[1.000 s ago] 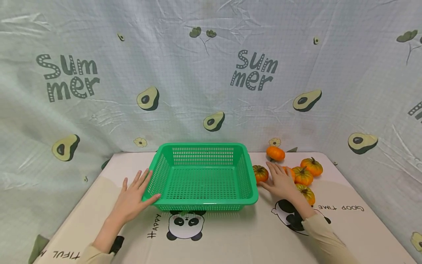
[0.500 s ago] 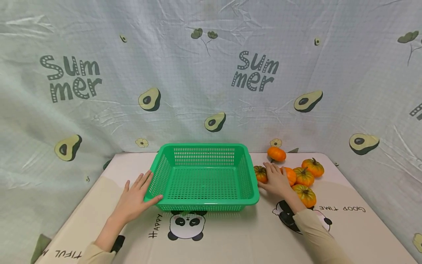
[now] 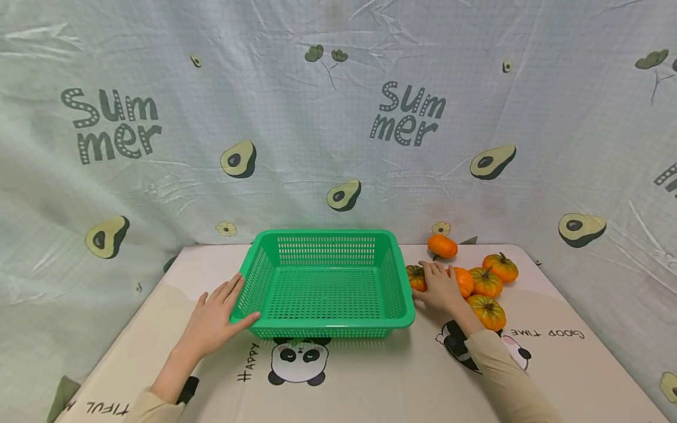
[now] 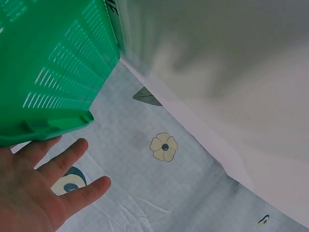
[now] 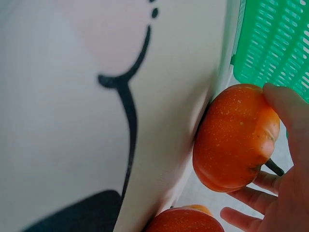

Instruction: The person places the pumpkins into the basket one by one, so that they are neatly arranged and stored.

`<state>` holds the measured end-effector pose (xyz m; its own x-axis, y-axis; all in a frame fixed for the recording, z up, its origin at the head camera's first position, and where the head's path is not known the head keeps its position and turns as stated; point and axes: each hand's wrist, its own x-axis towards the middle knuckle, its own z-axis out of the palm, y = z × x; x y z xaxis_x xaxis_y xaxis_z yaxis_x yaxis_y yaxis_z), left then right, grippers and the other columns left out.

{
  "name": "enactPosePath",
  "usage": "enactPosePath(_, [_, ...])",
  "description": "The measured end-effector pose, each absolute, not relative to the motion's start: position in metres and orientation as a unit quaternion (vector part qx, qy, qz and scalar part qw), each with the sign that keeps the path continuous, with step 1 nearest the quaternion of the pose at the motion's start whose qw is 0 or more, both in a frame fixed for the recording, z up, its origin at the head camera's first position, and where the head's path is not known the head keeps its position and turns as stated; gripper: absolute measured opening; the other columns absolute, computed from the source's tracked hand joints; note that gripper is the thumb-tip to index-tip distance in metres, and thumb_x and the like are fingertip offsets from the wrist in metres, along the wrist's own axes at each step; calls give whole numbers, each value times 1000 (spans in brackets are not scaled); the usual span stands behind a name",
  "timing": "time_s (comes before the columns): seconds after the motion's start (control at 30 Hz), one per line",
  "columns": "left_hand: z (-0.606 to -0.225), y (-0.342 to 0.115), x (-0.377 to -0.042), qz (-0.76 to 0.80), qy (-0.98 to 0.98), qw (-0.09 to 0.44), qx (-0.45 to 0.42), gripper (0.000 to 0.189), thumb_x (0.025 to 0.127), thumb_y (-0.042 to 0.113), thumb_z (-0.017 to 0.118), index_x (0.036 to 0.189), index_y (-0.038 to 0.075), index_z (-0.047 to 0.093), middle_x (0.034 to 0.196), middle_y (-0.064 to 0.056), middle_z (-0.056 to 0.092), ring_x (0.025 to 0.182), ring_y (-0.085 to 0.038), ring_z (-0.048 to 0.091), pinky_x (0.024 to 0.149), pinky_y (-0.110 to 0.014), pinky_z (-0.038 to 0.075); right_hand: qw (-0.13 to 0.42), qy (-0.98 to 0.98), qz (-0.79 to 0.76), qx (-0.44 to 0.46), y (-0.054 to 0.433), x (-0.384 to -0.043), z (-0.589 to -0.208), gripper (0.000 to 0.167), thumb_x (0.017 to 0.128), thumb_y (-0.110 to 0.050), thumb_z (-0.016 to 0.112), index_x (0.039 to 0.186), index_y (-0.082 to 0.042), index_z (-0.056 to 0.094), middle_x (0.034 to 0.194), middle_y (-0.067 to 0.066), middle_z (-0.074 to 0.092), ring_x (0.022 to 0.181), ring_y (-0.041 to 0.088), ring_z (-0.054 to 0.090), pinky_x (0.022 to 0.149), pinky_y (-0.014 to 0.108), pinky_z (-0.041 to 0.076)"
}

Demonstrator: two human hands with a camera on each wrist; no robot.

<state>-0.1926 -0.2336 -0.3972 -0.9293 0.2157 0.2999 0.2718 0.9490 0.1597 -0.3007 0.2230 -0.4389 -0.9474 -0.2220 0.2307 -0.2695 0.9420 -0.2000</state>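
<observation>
A green plastic basket point(image 3: 325, 322) with slotted walls stands in the middle of the table, with nothing inside. My left hand point(image 3: 214, 320) lies with fingers spread against its left rim; in the left wrist view the fingers point(image 4: 63, 162) are straight by the rim. Right of the basket, my right hand point(image 3: 443, 291) holds a small orange-and-green pumpkin point(image 3: 415, 277). In the right wrist view the thumb is on one side of this pumpkin point(image 5: 236, 140) and the fingers are on the other, partly hidden behind it. The pumpkin appears to be touching the table.
Several more small pumpkins lie on the right: one orange pumpkin point(image 3: 442, 246) near the back edge, another point(image 3: 463, 282) beside my right hand, and a striped pumpkin point(image 3: 487, 312) in front. A printed cloth point(image 3: 296, 194) hangs behind the table point(image 3: 370, 388).
My right hand has shifted slightly left and closed in around the pumpkin by the basket, uncovering more of the pumpkins behind it. The left hand stays at the rim.
</observation>
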Motion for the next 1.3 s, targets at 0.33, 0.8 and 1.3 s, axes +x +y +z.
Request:
enactPosePath(0.33, [-399, -234, -193, -104, -977, 140, -126, 83, 81, 56, 51, 140, 2, 28, 144, -17, 30, 126, -39, 33, 94, -66, 24, 101, -979, 120, 128, 223, -303, -439, 78, 75, -47, 64, 131, 0, 39, 127, 23, 46, 121, 40, 36, 101, 64, 15])
enactPosePath(0.8, [-398, -234, -193, -103, -977, 139, -127, 82, 81, 56, 50, 140, 2, 28, 144, -16, 29, 126, -39, 33, 94, -66, 26, 124, -975, 126, 135, 224, -301, -434, 78, 74, -47, 65, 126, 5, 42, 125, 25, 48, 118, 40, 39, 100, 63, 17])
enactPosePath(1.3, [-398, -233, -193, -108, -976, 138, -129, 82, 82, 55, 51, 140, 2, 28, 144, -16, 29, 127, -38, 33, 96, -64, 26, 218, -955, 132, 154, 230, -297, -419, 79, 66, -44, 73, 122, 5, 47, 113, 22, 49, 104, 41, 47, 98, 61, 22])
